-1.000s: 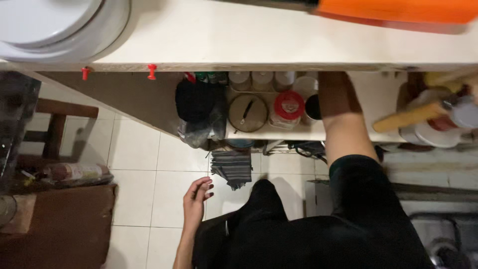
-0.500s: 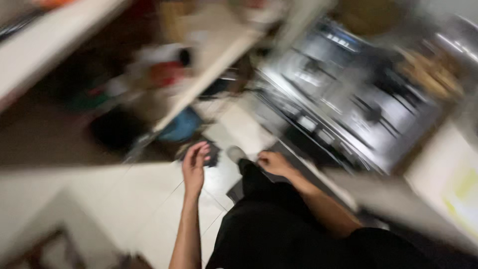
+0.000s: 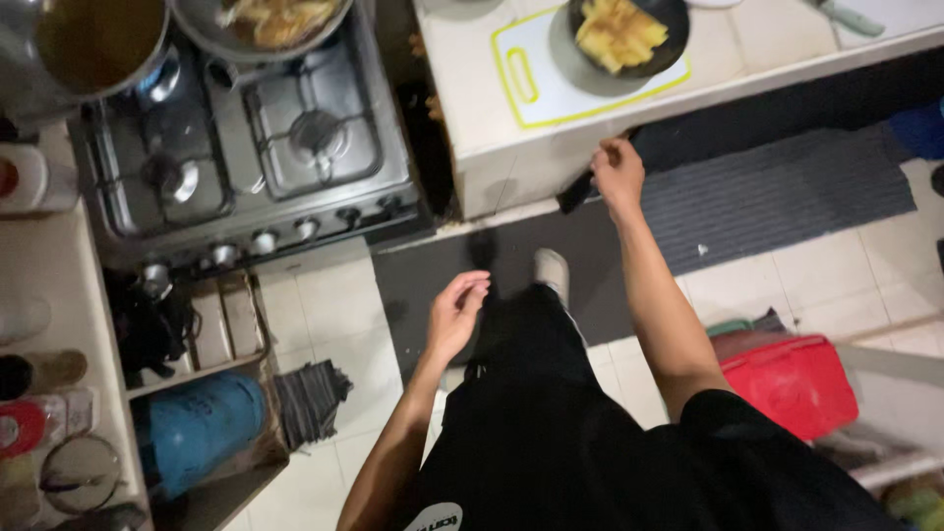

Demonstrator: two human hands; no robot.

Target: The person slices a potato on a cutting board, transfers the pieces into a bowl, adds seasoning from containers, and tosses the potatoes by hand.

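your right hand (image 3: 618, 169) reaches the counter (image 3: 511, 162) front edge, fingers curled, touching the edge; whether it pinches anything you cannot tell. above sits a black bowl (image 3: 629, 34) on a cutting board (image 3: 536, 88). your left hand (image 3: 454, 315) hangs loosely spread, empty, over the dark mat (image 3: 767, 192).

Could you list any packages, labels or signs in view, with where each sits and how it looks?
Round white label: bottom edge, on the black clothing; print too small to tell.
Red-and-white container: left shelf beside the stove, cylindrical.
Red-lidded jar: lower left shelf, round.
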